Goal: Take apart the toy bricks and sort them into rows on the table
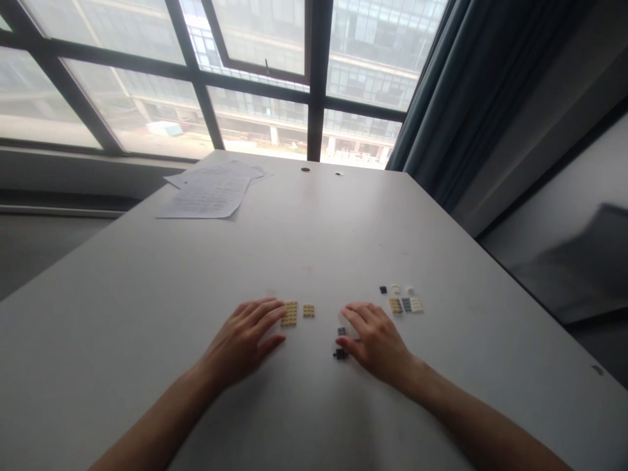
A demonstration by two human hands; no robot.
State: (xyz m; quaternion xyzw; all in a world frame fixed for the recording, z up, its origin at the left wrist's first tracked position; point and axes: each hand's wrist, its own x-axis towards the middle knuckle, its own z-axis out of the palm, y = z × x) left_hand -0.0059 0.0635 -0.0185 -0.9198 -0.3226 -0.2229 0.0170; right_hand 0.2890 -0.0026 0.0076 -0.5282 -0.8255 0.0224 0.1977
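My left hand [244, 341] lies flat on the white table [314, 216], fingers spread, its fingertips touching a tan studded plate [289, 313]. A smaller tan plate [309, 310] sits just right of it. My right hand [375, 339] also rests flat and open, with a small grey brick [341, 331] and a small black piece [339, 354] at its thumb side. Neither hand holds anything.
To the right of my right hand lies a row of three small plates, tan [395, 305], grey [406, 304] and cream [417, 305], with tiny black and white bits [395, 288] behind them. Printed sheets [209, 191] lie at the far left. Window and curtain stand beyond.
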